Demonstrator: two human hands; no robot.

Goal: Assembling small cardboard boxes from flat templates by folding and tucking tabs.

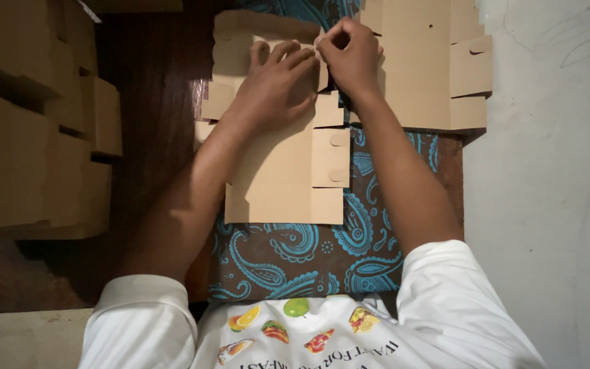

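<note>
Hidden and cut-off parts

Both hands cover the flat cardboard box blank's (pixel 285 174) far flaps; beside it, the stacked cardboard (pixel 29 116) runs past the left edge.

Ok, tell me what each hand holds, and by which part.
Left hand presses flat on the cardboard blank; right hand pinches a flap at its top edge.

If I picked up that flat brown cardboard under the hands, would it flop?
Probably it bends along its creases: the flat cardboard box blank shows fold lines and side tabs. It looks thin, so likely light. Lying flat under the left hand, it shouldn't roll.
</note>
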